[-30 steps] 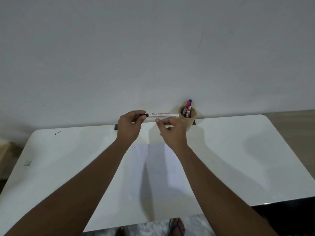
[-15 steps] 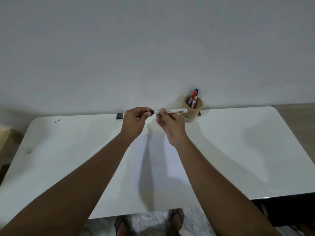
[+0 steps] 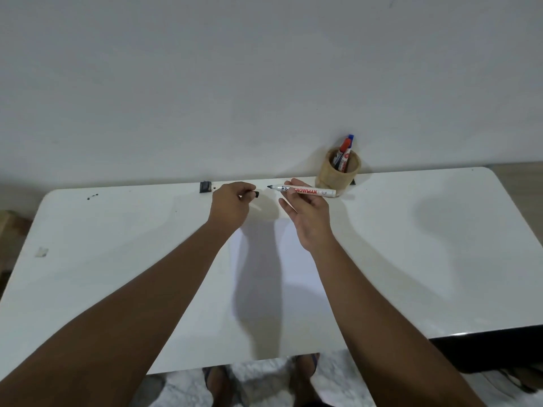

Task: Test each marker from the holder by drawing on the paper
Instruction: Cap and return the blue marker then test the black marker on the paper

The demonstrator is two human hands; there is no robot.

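Note:
My right hand (image 3: pixel 308 215) holds a white marker (image 3: pixel 305 190) level above the table, its bare black tip pointing left. My left hand (image 3: pixel 230 205) is closed around the marker's black cap (image 3: pixel 256 194), a short gap left of the tip. A sheet of white paper (image 3: pixel 293 259) lies flat on the table beneath and between my forearms. A round wooden holder (image 3: pixel 338 171) stands at the table's far edge against the wall, with a red-capped marker (image 3: pixel 344 148) and a blue-capped marker (image 3: pixel 350 140) upright inside.
The white table (image 3: pixel 440 245) runs up to a plain wall. A small dark clip (image 3: pixel 205 186) sits on the far edge left of my hands. Small dark specks (image 3: pixel 92 196) and a scuff mark (image 3: pixel 41 252) are at the left. My feet show below the front edge.
The cap has come off the marker: my left hand pulled it away to the left while my right hand kept the marker body, leaving a gap between them.

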